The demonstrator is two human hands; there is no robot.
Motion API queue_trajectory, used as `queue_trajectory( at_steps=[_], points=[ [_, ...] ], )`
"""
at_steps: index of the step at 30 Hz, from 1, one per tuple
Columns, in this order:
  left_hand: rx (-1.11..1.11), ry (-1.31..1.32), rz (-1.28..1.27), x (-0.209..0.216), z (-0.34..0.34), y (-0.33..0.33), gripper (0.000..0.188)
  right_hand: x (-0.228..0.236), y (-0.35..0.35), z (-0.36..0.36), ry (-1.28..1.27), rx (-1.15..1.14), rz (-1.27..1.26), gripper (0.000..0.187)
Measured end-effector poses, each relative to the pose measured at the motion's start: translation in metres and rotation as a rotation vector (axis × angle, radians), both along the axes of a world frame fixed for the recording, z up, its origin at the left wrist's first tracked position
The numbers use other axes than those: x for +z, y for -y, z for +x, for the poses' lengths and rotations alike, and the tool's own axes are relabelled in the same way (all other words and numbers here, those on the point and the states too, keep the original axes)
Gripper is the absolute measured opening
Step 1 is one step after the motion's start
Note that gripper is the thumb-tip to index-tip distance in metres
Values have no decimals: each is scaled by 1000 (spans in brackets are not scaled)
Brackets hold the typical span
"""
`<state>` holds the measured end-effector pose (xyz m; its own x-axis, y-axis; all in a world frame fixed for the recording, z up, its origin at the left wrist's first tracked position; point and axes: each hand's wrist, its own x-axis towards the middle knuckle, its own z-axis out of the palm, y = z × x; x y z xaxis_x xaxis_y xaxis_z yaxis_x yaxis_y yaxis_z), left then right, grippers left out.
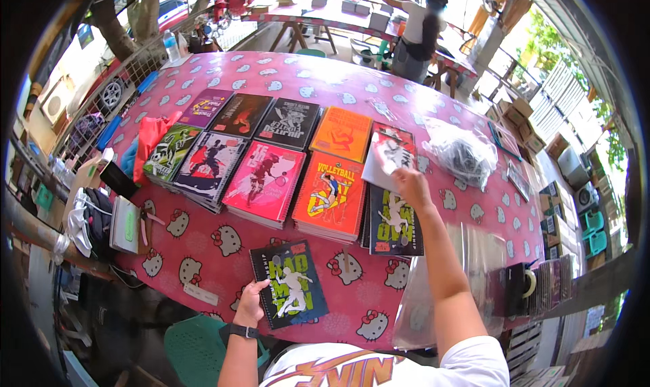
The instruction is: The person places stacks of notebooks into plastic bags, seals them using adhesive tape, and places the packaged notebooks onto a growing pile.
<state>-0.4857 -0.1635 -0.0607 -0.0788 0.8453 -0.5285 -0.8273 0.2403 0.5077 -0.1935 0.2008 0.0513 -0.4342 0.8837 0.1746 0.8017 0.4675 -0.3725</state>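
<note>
My left hand (250, 304) grips the spiral-bound edge of a dark notebook (291, 283) with green lettering and a white player figure. This notebook lies near the table's front edge, my thumb on its cover. Farther right, my right hand (411, 186) pinches the lower edge of a white-and-red notebook (387, 158), which looks tilted and slightly blurred at the top of its stack. Just below that hand is a stack of dark badminton notebooks (395, 224), partly covered by my forearm. Beside it stands a stack of orange volleyball notebooks (330, 194).
Several more notebook stacks, including a pink one (264, 178) and a green one (169, 150), stand in two rows on the pink patterned table (217, 279). Clear plastic sheets (443, 279) lie at the right, a plastic bag (464, 153) beyond. A person (420, 38) stands at a far table.
</note>
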Motion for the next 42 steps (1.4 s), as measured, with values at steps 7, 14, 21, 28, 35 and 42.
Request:
queue_trajectory(
  at_steps=[7, 14, 21, 28, 35, 42],
  points=[
    [43, -16, -29, 2, 8, -7, 24, -34, 6, 15, 215, -10, 177, 66],
    [31, 60, -17, -1, -2, -8, 32, -10, 19, 18, -76, 54, 584, 14],
    [-43, 242, 295, 18, -21, -1, 61, 6, 234, -44, -343, 612, -202, 19],
    [-164, -504, -65, 1, -48, 14, 42, -15, 191, -130, -5, 191, 224, 62],
    [21, -254, 21, 11, -118, 32, 28, -9, 247, -162, -144, 319, 236, 26],
    [-37, 180, 161, -7, -129, 38, 55, -16, 272, -205, -344, 594, -494, 22]
  ],
)
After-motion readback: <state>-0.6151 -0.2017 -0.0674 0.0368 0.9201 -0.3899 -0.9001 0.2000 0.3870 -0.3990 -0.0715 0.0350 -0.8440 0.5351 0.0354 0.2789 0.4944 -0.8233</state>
